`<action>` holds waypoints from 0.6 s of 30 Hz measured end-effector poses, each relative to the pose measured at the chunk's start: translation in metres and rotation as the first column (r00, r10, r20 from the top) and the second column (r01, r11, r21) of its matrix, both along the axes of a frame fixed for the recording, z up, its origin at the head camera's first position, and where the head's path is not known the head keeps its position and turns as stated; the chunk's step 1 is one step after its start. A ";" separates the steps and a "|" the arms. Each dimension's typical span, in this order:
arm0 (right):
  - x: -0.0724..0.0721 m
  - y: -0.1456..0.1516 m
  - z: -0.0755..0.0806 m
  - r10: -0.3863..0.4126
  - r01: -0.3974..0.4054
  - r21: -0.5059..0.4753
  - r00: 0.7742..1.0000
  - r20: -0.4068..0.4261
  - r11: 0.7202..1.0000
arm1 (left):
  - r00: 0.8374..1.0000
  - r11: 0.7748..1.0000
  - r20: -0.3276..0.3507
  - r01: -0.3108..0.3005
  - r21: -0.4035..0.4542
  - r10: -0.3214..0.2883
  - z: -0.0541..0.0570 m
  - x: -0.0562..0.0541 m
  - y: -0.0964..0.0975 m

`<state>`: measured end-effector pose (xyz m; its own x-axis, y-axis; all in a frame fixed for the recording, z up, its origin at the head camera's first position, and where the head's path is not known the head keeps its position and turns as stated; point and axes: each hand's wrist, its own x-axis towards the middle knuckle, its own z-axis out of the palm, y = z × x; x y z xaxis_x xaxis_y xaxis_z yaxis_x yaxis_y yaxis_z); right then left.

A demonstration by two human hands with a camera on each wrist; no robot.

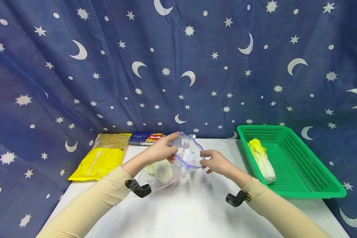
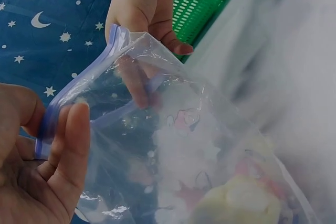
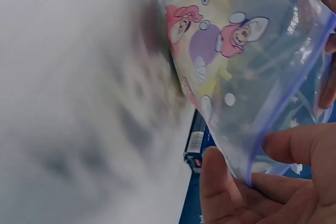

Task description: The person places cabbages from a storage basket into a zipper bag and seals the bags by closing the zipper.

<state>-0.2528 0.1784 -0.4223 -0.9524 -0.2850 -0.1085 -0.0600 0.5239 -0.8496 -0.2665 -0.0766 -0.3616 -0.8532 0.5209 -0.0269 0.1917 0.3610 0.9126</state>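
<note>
A clear zip bag [image 1: 178, 170] with a purple zip edge and printed cartoon figures is held up over the table, its mouth spread apart. My left hand [image 1: 162, 148] pinches one side of that rim between thumb and fingers, as the left wrist view also shows. On the opposite side, my right hand [image 3: 278, 179] grips the rim near a corner, thumb on the purple strip. Inside the bag's lower end lies a pale yellow vegetable [image 2: 239, 203], partly blurred by the plastic; its exact kind is hard to tell.
A green basket [image 1: 297, 193] at the right holds a napa cabbage [image 1: 263, 162]. At the back left lie a yellow pasta bag [image 1: 105, 163] and a blue spaghetti box [image 1: 142, 138]. The white table [image 1: 178, 211] meets a blue star-patterned curtain [image 1: 166, 89].
</note>
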 end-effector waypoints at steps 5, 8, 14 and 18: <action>0.002 0.008 0.002 0.015 -0.016 0.003 0.998 0.054 1.000 | 1.000 0.999 0.019 -0.020 0.029 0.020 -0.010 -0.001 0.004; 0.004 0.012 0.004 0.027 -0.029 0.012 0.996 0.090 1.000 | 0.999 0.999 0.027 -0.031 0.043 0.030 -0.016 0.001 0.006; 0.006 0.026 0.013 0.078 -0.079 0.009 0.990 0.120 0.997 | 0.998 0.997 0.041 -0.046 0.066 0.043 -0.025 0.005 0.008; 0.006 0.038 0.024 0.086 -0.089 0.016 0.990 0.111 0.996 | 0.998 0.997 0.034 -0.048 0.063 0.046 -0.029 0.006 0.008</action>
<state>-0.2469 0.2167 -0.3985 -0.9058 -0.3634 -0.2180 -0.0132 0.5384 -0.8426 -0.2608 -0.0681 -0.3908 -0.8758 0.4821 -0.0229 0.1460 0.3098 0.9395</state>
